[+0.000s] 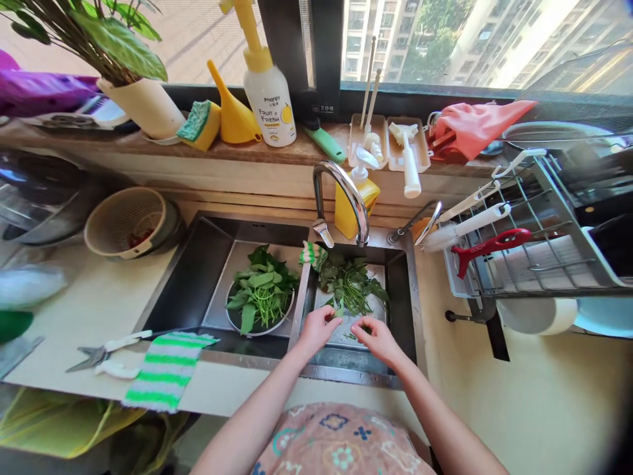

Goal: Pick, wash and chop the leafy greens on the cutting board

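Both my hands are over the right sink basin [395, 316]. My left hand [321, 326] pinches a green leaf [339, 307] near the divider. Just to its right, my right hand [374, 338] has its fingers curled together around a small bit of greens, partly hidden by the fingers. A heap of leafy greens with thin stems [353, 284] lies wet in the basin beyond my hands. In the left basin [208, 264] stands a round bowl [277, 323] filled with leafy greens [262, 284].
A chrome faucet [341, 175] arches over the right basin. Scissors [106, 349] and a green-striped cloth [168, 369] lie on the left counter, with a colander [128, 221] behind. A dish rack [534, 231] stands at right; bottles and a potted plant line the sill.
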Motion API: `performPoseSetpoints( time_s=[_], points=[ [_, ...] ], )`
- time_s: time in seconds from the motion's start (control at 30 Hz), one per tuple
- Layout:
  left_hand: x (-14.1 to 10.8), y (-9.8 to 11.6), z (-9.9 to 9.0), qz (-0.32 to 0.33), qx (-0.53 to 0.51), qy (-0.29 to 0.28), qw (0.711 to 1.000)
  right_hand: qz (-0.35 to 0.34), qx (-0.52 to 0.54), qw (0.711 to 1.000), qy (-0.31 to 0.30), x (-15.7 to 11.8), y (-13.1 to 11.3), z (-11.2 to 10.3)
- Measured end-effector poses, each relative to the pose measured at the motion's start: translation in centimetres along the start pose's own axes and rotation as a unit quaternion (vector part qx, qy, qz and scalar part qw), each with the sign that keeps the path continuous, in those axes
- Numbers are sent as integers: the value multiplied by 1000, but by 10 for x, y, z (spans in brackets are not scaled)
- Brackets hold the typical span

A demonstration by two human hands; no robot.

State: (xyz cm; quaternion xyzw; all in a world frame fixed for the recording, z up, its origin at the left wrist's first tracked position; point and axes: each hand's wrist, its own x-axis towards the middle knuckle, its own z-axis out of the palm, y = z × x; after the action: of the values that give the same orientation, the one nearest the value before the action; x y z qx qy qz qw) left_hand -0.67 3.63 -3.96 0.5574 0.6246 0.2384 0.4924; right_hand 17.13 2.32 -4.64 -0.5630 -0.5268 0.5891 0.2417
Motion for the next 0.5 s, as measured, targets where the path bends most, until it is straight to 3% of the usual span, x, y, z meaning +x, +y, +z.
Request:
performPoseSetpoints(
  time_s=[0.1,0.23,0.37,0.43,0.5],
  points=[
    [-9,5,7,5,16,24,1000,11,32,999,-7,-5,6,20],
    [-23,3,21,18,-5,49,999,15,36,997,72,-4,11,38],
    [-34,-6,32,25,-42,102,994,98,155,976,117,3,22,46],
    [-37,-9,26,13,-66,132,989,151,196,962,119,9,32,44],
    [-38,-12,8,-1,-92,166,982,180,184,961,101,16,44,41]
  ],
)
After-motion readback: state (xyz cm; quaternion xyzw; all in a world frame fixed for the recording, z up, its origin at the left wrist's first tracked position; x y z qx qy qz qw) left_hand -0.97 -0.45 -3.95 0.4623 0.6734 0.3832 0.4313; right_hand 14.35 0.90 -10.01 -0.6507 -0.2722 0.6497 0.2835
